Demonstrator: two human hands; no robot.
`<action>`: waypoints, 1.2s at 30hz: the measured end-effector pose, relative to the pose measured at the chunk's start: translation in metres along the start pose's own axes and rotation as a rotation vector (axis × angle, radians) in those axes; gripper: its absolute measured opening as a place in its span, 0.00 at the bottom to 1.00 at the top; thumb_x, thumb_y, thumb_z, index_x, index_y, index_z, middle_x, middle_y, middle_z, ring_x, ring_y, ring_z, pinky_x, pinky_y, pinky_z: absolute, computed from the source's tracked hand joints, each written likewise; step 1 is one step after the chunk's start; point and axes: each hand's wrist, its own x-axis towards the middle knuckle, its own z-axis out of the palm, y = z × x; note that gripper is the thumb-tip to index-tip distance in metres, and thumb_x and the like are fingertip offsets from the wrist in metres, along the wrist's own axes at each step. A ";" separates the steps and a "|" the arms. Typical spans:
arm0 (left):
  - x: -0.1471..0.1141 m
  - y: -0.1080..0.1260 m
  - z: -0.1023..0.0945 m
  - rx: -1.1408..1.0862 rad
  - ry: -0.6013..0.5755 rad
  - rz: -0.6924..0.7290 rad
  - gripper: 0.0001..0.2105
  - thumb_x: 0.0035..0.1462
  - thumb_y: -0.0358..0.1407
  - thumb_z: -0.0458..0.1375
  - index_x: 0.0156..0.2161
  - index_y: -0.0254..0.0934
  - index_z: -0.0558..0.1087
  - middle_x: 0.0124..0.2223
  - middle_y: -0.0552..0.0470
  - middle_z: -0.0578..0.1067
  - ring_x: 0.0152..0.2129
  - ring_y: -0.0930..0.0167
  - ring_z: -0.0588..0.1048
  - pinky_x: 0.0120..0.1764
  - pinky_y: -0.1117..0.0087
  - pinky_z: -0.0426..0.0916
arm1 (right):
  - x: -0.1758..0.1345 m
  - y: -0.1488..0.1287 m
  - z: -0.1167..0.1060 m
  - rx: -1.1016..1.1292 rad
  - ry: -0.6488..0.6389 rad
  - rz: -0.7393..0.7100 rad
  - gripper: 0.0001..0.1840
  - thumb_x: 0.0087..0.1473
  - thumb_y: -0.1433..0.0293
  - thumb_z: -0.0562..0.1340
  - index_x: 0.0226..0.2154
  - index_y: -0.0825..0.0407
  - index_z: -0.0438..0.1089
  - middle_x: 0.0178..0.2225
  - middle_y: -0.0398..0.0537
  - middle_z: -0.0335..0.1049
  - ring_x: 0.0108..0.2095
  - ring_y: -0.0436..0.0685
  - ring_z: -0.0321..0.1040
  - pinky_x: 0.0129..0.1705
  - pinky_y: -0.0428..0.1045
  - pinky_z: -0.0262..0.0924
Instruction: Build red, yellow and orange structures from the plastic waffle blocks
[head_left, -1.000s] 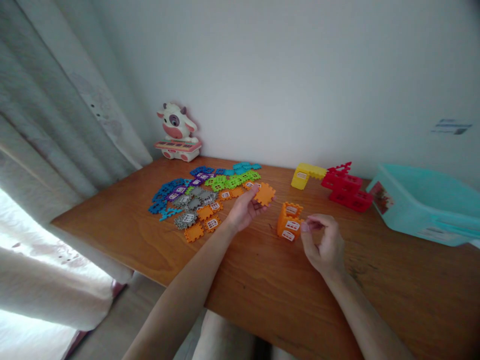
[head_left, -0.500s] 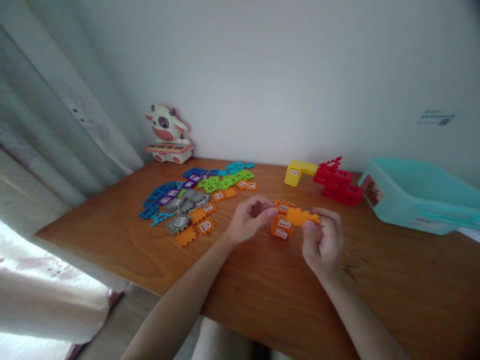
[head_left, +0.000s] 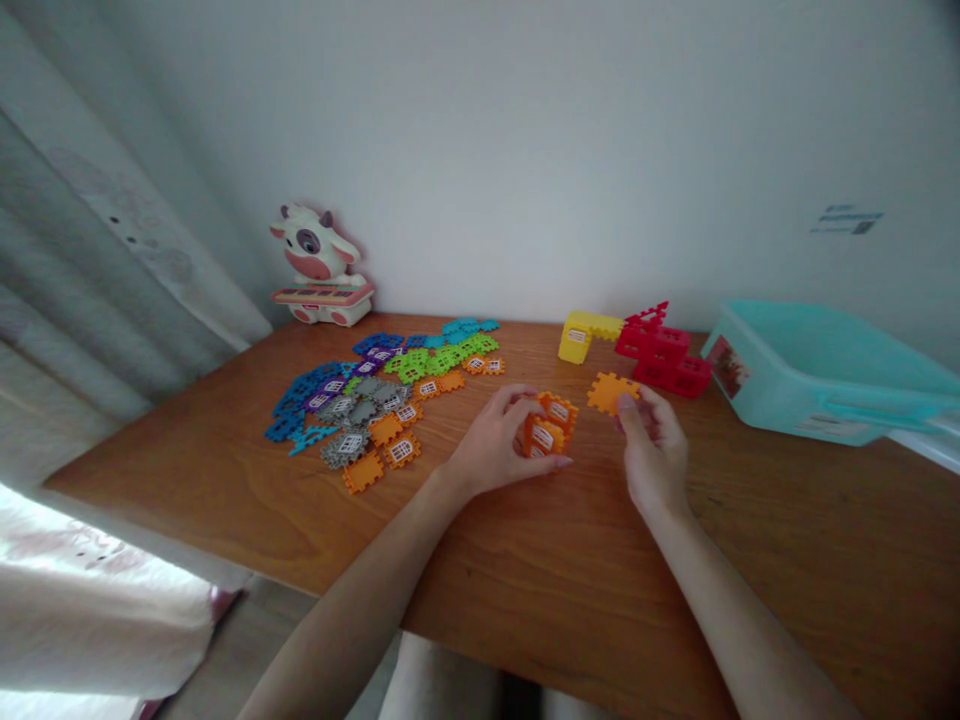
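Observation:
My left hand (head_left: pixel 498 440) is closed around an orange block structure (head_left: pixel 551 425) made of joined panels with white window inserts. Its thumb is below and its fingers reach over the top and side. Off to the right, my right hand (head_left: pixel 655 440) pinches a flat orange notched panel (head_left: pixel 609 393) by its near right edge. A gap separates this panel from the structure. The underside of the structure is partly hidden by my left hand.
Several loose panels lie at left, among them grey (head_left: pixel 366 410), green (head_left: pixel 442 358), blue (head_left: pixel 304 395) and orange (head_left: pixel 364 472) ones. Yellow (head_left: pixel 575 338) and red (head_left: pixel 660 350) assemblies stand behind my right hand. A teal bin (head_left: pixel 810 400) is at right, a cow toy keyboard (head_left: pixel 322 270) at back left.
My right hand has drawn the orange panel away from the structure and turned its flat face into view. My left hand has wrapped around the structure, which is now tilted.

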 end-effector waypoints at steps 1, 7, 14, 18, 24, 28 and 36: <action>0.000 -0.003 0.000 -0.047 -0.010 -0.023 0.25 0.51 0.48 0.69 0.50 0.39 0.70 0.58 0.41 0.68 0.57 0.59 0.70 0.61 0.55 0.67 | -0.001 -0.001 0.001 0.011 -0.023 0.005 0.24 0.51 0.51 0.68 0.46 0.47 0.71 0.40 0.49 0.76 0.42 0.60 0.74 0.44 0.56 0.69; -0.001 -0.023 0.005 -0.445 -0.090 -0.100 0.36 0.56 0.35 0.66 0.66 0.39 0.56 0.65 0.37 0.66 0.61 0.60 0.70 0.63 0.53 0.65 | -0.006 -0.001 0.004 0.150 -0.148 0.035 0.22 0.50 0.54 0.71 0.44 0.45 0.70 0.44 0.50 0.77 0.45 0.62 0.75 0.46 0.58 0.72; -0.002 -0.032 0.007 -0.602 -0.127 -0.182 0.32 0.55 0.36 0.68 0.63 0.37 0.65 0.63 0.36 0.71 0.58 0.58 0.73 0.62 0.51 0.67 | -0.007 -0.007 -0.003 0.071 -0.423 -0.165 0.16 0.54 0.59 0.70 0.44 0.44 0.72 0.41 0.47 0.76 0.39 0.56 0.74 0.42 0.53 0.72; -0.001 -0.035 0.006 -0.623 -0.149 -0.191 0.32 0.56 0.35 0.67 0.64 0.36 0.64 0.64 0.35 0.69 0.60 0.57 0.72 0.62 0.49 0.66 | -0.012 -0.012 -0.006 -0.109 -0.509 -0.373 0.12 0.58 0.63 0.68 0.45 0.45 0.72 0.42 0.49 0.76 0.38 0.57 0.74 0.42 0.55 0.71; -0.003 -0.038 0.005 -0.576 -0.195 -0.158 0.35 0.57 0.32 0.65 0.68 0.38 0.60 0.68 0.36 0.65 0.63 0.55 0.68 0.64 0.49 0.64 | -0.011 -0.021 -0.010 -0.428 -0.552 -0.732 0.09 0.59 0.69 0.66 0.44 0.45 0.72 0.37 0.46 0.77 0.36 0.59 0.74 0.43 0.57 0.66; -0.003 -0.037 0.004 -0.550 -0.202 -0.130 0.36 0.58 0.32 0.64 0.69 0.38 0.59 0.67 0.36 0.66 0.63 0.55 0.68 0.65 0.47 0.62 | -0.009 -0.024 -0.009 -0.530 -0.501 -0.889 0.12 0.60 0.71 0.66 0.47 0.46 0.72 0.37 0.47 0.79 0.36 0.59 0.72 0.43 0.57 0.64; -0.001 -0.031 0.002 -0.635 -0.260 -0.135 0.35 0.58 0.31 0.64 0.69 0.41 0.59 0.68 0.39 0.65 0.63 0.57 0.68 0.63 0.51 0.65 | -0.008 -0.028 -0.007 -0.570 -0.492 -0.920 0.07 0.61 0.67 0.67 0.43 0.46 0.73 0.40 0.48 0.80 0.42 0.62 0.73 0.47 0.58 0.61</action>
